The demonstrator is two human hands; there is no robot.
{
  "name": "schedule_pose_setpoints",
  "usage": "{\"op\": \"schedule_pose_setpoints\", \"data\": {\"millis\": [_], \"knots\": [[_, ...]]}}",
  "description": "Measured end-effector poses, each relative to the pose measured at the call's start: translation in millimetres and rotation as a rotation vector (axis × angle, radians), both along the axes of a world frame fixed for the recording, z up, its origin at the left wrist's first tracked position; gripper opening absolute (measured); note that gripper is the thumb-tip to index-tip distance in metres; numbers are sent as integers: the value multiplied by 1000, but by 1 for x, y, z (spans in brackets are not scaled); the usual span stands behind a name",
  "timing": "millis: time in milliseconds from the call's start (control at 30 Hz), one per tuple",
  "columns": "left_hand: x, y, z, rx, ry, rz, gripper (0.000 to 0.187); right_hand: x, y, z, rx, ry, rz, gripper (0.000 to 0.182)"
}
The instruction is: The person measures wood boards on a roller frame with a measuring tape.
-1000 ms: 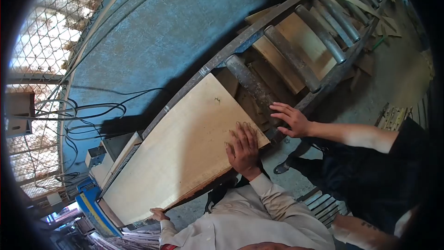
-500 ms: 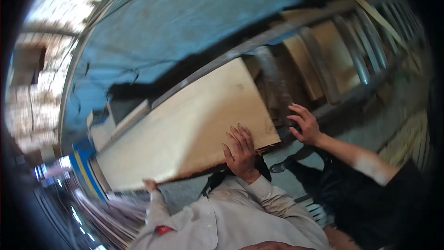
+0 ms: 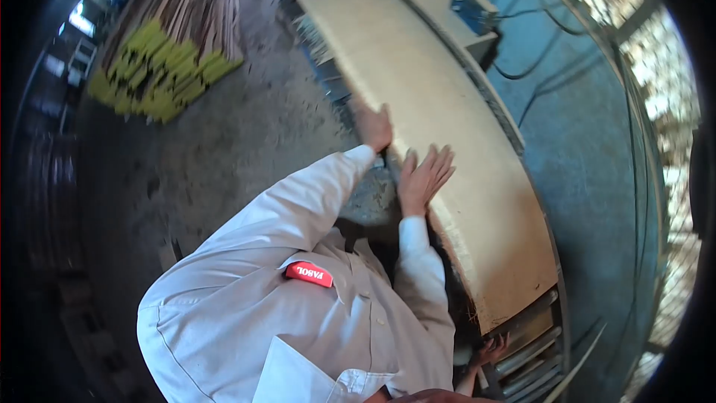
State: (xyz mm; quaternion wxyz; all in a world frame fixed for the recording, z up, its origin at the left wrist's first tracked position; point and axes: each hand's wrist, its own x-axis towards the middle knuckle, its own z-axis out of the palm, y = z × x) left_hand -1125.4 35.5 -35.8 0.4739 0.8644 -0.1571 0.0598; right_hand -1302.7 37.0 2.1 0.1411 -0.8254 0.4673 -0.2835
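A long pale plywood sheet (image 3: pixel 447 127) lies on a conveyor bed and runs from the upper middle to the lower right. My left hand (image 3: pixel 373 127), in a white sleeve, grips the sheet's near edge. My right hand (image 3: pixel 425 173) rests flat on top of the sheet with its fingers spread, close beside the left. Another person's hand (image 3: pixel 488 351) reaches in by the sheet's lower end near the rollers.
Metal rollers (image 3: pixel 533 354) continue past the sheet's lower end. Beyond the sheet are a blue machine wall (image 3: pixel 589 149) with black cables, a grey box (image 3: pixel 473 6) and a mesh fence (image 3: pixel 667 104). A stack of boards with yellow ends (image 3: pixel 160 67) stands on the concrete floor (image 3: pixel 224 142).
The view has swung round sharply, so the sheet now runs top to bottom. My left hand is now close to my right on the sheet. The other person's arm has dropped to the bottom.
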Motion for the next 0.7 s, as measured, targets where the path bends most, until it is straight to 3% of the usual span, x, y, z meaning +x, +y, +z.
{"op": "schedule_pose_setpoints", "data": {"millis": [67,133,167,233,267,300,367,433,467,500,533,567,600,633,700], "knots": [[7,11,-9,126,95,-74,92,40,-4,-19,-74,126,-136,62],[15,57,-27,72,27,-313,84,52,-2,-21,-129,227,-223,66],[22,92,-19,76,68,-321,84,54,-3,-27,-136,255,-229,67],[60,192,21,293,329,-923,66,57,-4,-23,-121,324,-243,66],[76,242,-39,348,281,-980,54,61,0,-21,-130,332,-252,66],[88,297,-90,377,349,-971,52,66,3,-17,-119,331,-268,66],[116,422,-175,668,601,-817,54,73,9,-8,-72,356,-280,64],[133,549,-210,969,752,-596,51,74,16,-7,-70,353,-271,64],[137,601,-207,1023,826,-497,53,77,14,-6,-73,323,-273,64],[136,662,-245,1043,794,-397,54,78,14,-5,-94,340,-273,63],[129,702,-247,973,576,-330,52,78,12,-9,-117,360,-277,63],[132,739,-272,935,540,-251,55,79,12,-9,-118,382,-282,62],[144,747,-239,987,913,-355,59,79,10,-10,-116,410,-281,62],[137,772,-259,892,703,-284,55,81,9,-9,-134,396,-266,62],[133,778,-262,835,756,-148,54,81,12,-10,-120,408,-291,62]]}}
